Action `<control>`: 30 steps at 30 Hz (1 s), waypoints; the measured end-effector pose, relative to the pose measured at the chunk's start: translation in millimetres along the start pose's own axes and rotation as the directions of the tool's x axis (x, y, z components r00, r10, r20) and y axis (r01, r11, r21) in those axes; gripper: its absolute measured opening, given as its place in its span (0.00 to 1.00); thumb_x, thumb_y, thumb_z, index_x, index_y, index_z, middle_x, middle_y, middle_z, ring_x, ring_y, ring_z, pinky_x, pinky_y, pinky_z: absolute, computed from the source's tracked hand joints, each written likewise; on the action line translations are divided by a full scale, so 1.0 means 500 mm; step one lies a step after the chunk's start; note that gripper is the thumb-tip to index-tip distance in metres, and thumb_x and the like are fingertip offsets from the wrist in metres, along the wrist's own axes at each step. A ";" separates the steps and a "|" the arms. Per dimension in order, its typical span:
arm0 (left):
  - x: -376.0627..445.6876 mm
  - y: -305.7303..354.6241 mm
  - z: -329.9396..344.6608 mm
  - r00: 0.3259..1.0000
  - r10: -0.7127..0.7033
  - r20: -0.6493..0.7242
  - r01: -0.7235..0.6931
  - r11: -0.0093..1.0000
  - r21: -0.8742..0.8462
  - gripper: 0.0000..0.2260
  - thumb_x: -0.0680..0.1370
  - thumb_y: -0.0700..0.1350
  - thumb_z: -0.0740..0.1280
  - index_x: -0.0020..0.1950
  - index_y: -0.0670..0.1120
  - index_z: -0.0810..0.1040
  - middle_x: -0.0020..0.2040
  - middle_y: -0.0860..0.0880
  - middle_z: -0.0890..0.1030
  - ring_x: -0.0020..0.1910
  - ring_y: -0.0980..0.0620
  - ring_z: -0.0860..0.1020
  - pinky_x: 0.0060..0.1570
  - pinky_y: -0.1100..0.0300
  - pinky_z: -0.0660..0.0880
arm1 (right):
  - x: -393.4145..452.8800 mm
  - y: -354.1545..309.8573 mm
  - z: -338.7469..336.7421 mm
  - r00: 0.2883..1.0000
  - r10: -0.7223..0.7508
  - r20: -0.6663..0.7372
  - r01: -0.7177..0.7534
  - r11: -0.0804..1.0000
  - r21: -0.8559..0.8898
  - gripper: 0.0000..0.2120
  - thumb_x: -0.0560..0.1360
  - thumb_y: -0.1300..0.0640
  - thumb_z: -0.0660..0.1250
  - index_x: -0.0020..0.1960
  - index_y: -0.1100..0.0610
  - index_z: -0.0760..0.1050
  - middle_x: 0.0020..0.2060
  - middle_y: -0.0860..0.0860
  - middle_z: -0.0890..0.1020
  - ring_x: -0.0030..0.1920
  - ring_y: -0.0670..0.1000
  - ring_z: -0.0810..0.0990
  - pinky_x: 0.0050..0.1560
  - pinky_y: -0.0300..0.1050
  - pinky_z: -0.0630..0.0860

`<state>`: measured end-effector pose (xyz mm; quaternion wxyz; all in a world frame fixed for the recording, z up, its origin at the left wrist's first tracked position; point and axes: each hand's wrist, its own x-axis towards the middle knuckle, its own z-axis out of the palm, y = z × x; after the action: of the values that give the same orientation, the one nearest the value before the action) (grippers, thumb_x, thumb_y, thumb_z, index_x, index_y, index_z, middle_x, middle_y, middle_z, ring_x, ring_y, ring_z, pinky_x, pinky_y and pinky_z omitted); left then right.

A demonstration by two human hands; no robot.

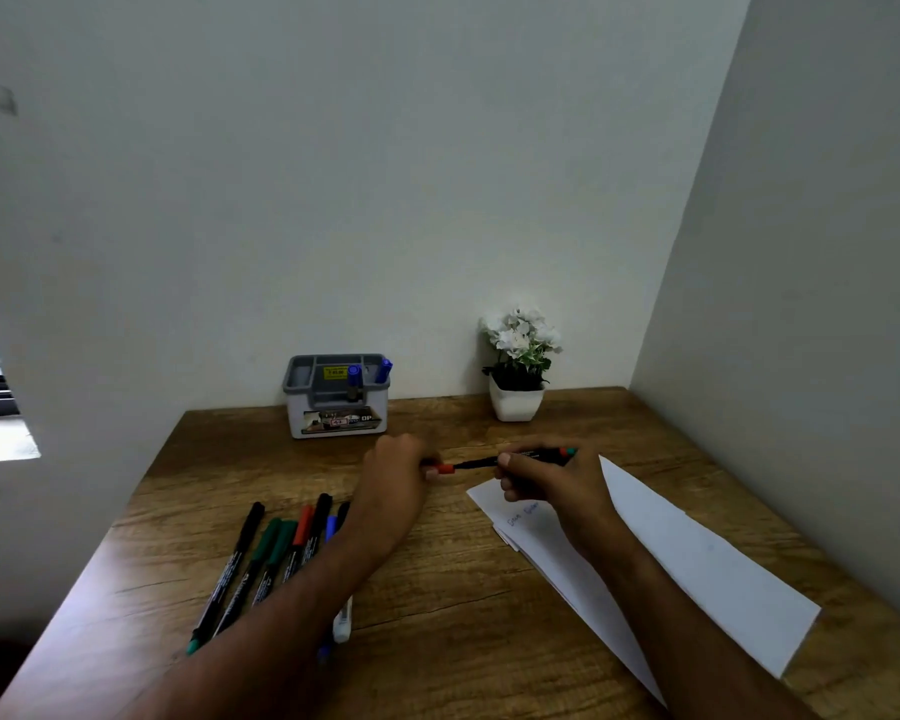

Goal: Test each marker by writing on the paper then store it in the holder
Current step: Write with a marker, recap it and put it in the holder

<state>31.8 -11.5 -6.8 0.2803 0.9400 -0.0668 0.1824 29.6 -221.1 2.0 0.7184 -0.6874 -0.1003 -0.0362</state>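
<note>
While our right hand gripped the red marker above the paper, our left hand pinched its cap just off the tip; we judged a straight pull safest, holder waiting far behind.

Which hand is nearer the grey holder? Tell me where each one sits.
Left. The left hand, pinching the red cap, lies just in front of the holder. The right hand, gripping the marker, sits further right, over the paper.
</note>
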 end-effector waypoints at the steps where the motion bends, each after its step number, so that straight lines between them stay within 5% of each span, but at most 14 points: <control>1: -0.001 0.000 -0.003 1.000 -0.001 -0.013 0.001 1.000 -0.016 0.08 0.78 0.42 0.68 0.52 0.51 0.85 0.45 0.52 0.84 0.40 0.60 0.76 0.39 0.70 0.67 | 0.001 -0.001 0.003 1.000 -0.001 0.004 0.001 1.000 0.017 0.04 0.74 0.67 0.74 0.48 0.65 0.85 0.40 0.64 0.86 0.38 0.59 0.85 0.40 0.49 0.83; 7: -0.008 0.011 -0.017 0.998 0.050 -0.048 -0.053 0.996 -0.075 0.08 0.77 0.41 0.69 0.50 0.51 0.86 0.41 0.52 0.84 0.34 0.62 0.74 0.34 0.75 0.63 | 0.007 -0.006 0.019 0.999 -0.014 0.051 0.012 1.000 0.028 0.04 0.73 0.68 0.74 0.47 0.66 0.85 0.39 0.66 0.85 0.37 0.59 0.84 0.38 0.47 0.83; 12: -0.013 0.028 -0.017 0.995 0.076 -0.063 -0.079 0.996 -0.041 0.08 0.76 0.38 0.69 0.43 0.49 0.85 0.36 0.51 0.83 0.35 0.57 0.77 0.39 0.59 0.76 | 0.018 -0.006 0.044 0.999 -0.023 0.047 0.022 1.000 0.022 0.03 0.74 0.66 0.74 0.44 0.67 0.85 0.36 0.66 0.84 0.33 0.56 0.81 0.35 0.46 0.81; 20: -0.017 0.021 -0.039 0.991 0.038 -0.127 -0.040 0.999 -0.017 0.07 0.78 0.38 0.66 0.43 0.45 0.83 0.40 0.51 0.83 0.38 0.59 0.76 0.38 0.69 0.68 | 0.035 -0.003 0.095 0.998 -0.033 0.048 0.031 0.998 0.060 0.05 0.73 0.67 0.74 0.45 0.70 0.83 0.34 0.64 0.83 0.33 0.55 0.81 0.35 0.47 0.79; 26: 0.000 -0.037 -0.093 0.999 0.016 -0.047 -0.013 0.998 0.059 0.07 0.78 0.38 0.66 0.53 0.43 0.83 0.48 0.46 0.83 0.49 0.50 0.79 0.48 0.65 0.70 | 0.062 -0.017 0.114 0.984 -0.047 0.172 0.061 0.995 -0.078 0.04 0.73 0.66 0.75 0.47 0.64 0.86 0.37 0.62 0.86 0.36 0.58 0.84 0.38 0.47 0.83; 30: -0.005 -0.064 -0.132 0.975 -0.045 -0.217 0.014 0.990 -0.141 0.06 0.76 0.37 0.70 0.50 0.45 0.83 0.47 0.52 0.83 0.46 0.59 0.80 0.46 0.70 0.73 | 0.086 -0.015 0.148 0.955 -0.145 0.260 0.236 0.900 -0.366 0.07 0.73 0.65 0.76 0.51 0.59 0.86 0.37 0.53 0.88 0.38 0.53 0.87 0.42 0.47 0.85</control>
<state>16.6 51.7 27.5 0.3532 0.8933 -0.0340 0.2759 63.4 -144.4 20.2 0.5427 -0.8038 -0.2391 -0.0477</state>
